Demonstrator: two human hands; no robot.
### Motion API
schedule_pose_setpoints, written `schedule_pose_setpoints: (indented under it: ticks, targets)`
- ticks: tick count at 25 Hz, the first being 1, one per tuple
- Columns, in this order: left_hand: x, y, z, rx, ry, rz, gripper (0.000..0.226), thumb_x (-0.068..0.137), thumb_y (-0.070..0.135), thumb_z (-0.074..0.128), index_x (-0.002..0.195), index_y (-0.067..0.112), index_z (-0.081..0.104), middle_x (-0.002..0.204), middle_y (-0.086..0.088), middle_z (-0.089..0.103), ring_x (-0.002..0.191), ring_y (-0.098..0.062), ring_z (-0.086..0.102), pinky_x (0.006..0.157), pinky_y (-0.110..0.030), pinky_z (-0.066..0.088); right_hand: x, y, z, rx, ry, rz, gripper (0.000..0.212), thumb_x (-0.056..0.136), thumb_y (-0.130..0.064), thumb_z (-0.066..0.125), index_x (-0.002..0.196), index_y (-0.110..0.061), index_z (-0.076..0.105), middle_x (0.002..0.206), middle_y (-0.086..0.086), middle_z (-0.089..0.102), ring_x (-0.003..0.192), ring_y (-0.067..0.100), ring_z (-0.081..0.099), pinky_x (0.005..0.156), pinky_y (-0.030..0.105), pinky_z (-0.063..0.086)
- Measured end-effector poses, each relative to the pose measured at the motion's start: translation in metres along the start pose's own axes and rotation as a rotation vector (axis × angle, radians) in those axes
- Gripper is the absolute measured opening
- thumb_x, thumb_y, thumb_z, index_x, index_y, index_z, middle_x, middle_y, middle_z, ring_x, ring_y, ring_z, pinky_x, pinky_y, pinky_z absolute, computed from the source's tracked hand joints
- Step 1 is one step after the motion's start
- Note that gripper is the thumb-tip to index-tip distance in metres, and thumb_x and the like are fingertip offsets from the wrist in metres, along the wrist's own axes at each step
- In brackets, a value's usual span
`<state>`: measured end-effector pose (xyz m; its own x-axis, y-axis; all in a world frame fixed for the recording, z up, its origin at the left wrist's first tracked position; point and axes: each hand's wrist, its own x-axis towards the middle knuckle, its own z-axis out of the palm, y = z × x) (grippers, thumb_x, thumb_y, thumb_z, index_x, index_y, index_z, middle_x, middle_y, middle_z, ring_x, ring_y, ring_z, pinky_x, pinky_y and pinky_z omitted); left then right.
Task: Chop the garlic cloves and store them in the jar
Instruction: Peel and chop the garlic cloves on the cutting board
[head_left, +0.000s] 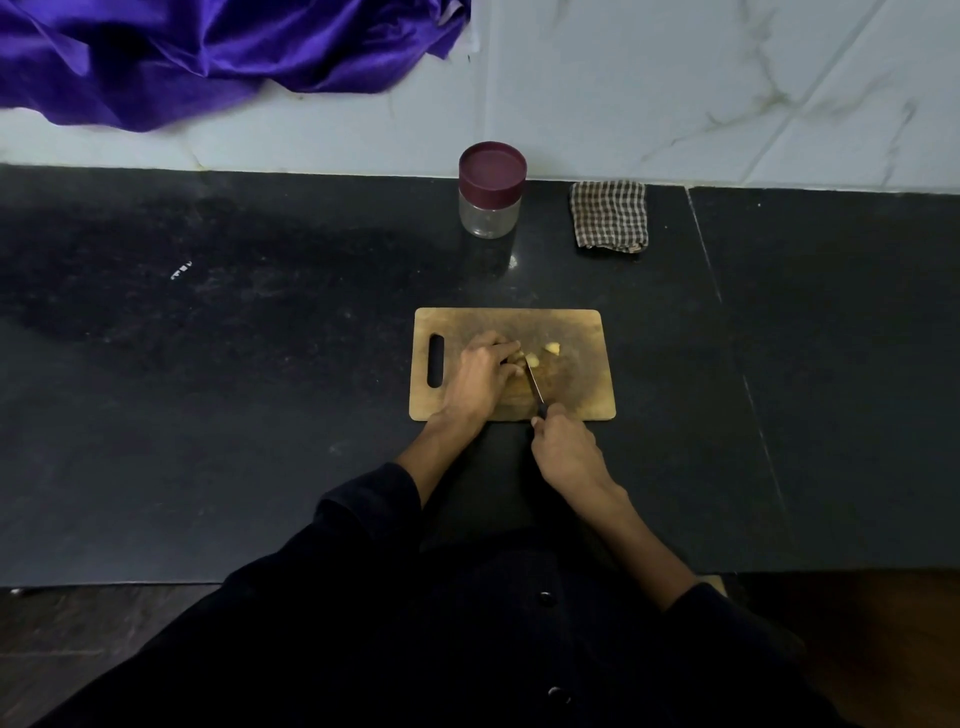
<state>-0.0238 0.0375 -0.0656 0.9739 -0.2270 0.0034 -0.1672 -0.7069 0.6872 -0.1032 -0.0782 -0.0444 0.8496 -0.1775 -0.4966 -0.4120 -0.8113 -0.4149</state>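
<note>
A wooden cutting board (576, 384) lies on the dark counter in front of me. My left hand (480, 374) rests on the board with curled fingertips holding a garlic clove (519, 357). My right hand (563, 449) grips the black handle of a small knife (535, 387), whose blade points away from me and meets the garlic beside my left fingertips. Another pale garlic piece (552, 348) lies just right of the blade. The clear jar (488, 215) with a maroon lid (492, 166) stands closed behind the board, near the wall.
A folded checked cloth (610, 215) lies right of the jar. Purple satin fabric (208, 52) is draped over the white ledge at the back left. Marble wall tiles (727, 93) back the counter. The black counter (208, 389) stretches to both sides.
</note>
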Motion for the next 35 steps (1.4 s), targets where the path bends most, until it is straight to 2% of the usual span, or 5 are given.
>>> schedule_pose_setpoints:
  ticks: [6, 16, 22, 29, 35]
  targets:
    - [0.002, 0.000, -0.001, 0.010, -0.019, -0.007, 0.039, 0.085, 0.008, 0.067, 0.123, 0.004, 0.061, 0.117, -0.009, 0.060, 0.111, -0.019, 0.054, 0.093, -0.018, 0.038, 0.006, 0.005, -0.007, 0.047, 0.034, 0.016, 0.027, 0.106, -0.029, 0.038, 0.117, -0.008, 0.051, 0.111, 0.014, 0.062, 0.103, 0.033, 0.060, 0.075, 0.039, 0.043]
    - [0.002, -0.002, -0.001, 0.047, -0.023, 0.039, 0.040, 0.086, 0.006, 0.066, 0.125, 0.005, 0.060, 0.117, -0.010, 0.061, 0.111, -0.021, 0.054, 0.093, -0.020, 0.038, 0.006, 0.000, -0.007, 0.106, 0.058, -0.066, 0.026, 0.106, -0.031, 0.040, 0.117, -0.010, 0.052, 0.102, 0.009, 0.062, 0.097, 0.027, 0.061, 0.081, 0.044, 0.051]
    - [0.003, -0.002, -0.001, 0.043, -0.035, 0.029, 0.042, 0.086, 0.006, 0.065, 0.128, 0.007, 0.058, 0.118, -0.009, 0.059, 0.113, -0.021, 0.053, 0.096, -0.026, 0.042, 0.010, -0.005, -0.008, 0.111, 0.052, -0.073, 0.025, 0.106, -0.030, 0.040, 0.118, -0.010, 0.051, 0.102, 0.009, 0.062, 0.093, 0.024, 0.061, 0.078, 0.042, 0.051]
    - [0.002, -0.003, 0.001, 0.048, -0.041, 0.022, 0.042, 0.087, 0.007, 0.064, 0.129, 0.008, 0.058, 0.118, -0.008, 0.059, 0.114, -0.020, 0.052, 0.094, -0.023, 0.040, 0.013, -0.007, -0.008, 0.102, 0.042, -0.070, 0.024, 0.106, -0.027, 0.041, 0.120, -0.010, 0.051, 0.098, 0.007, 0.061, 0.086, 0.020, 0.060, 0.069, 0.037, 0.047]
    - [0.000, -0.004, 0.002, 0.055, -0.031, 0.060, 0.038, 0.089, 0.002, 0.060, 0.127, 0.005, 0.058, 0.119, -0.009, 0.059, 0.113, -0.020, 0.053, 0.097, -0.025, 0.041, 0.022, -0.017, -0.012, 0.077, 0.033, -0.069, 0.023, 0.106, -0.025, 0.041, 0.117, -0.009, 0.053, 0.100, 0.009, 0.064, 0.091, 0.024, 0.065, 0.078, 0.042, 0.055]
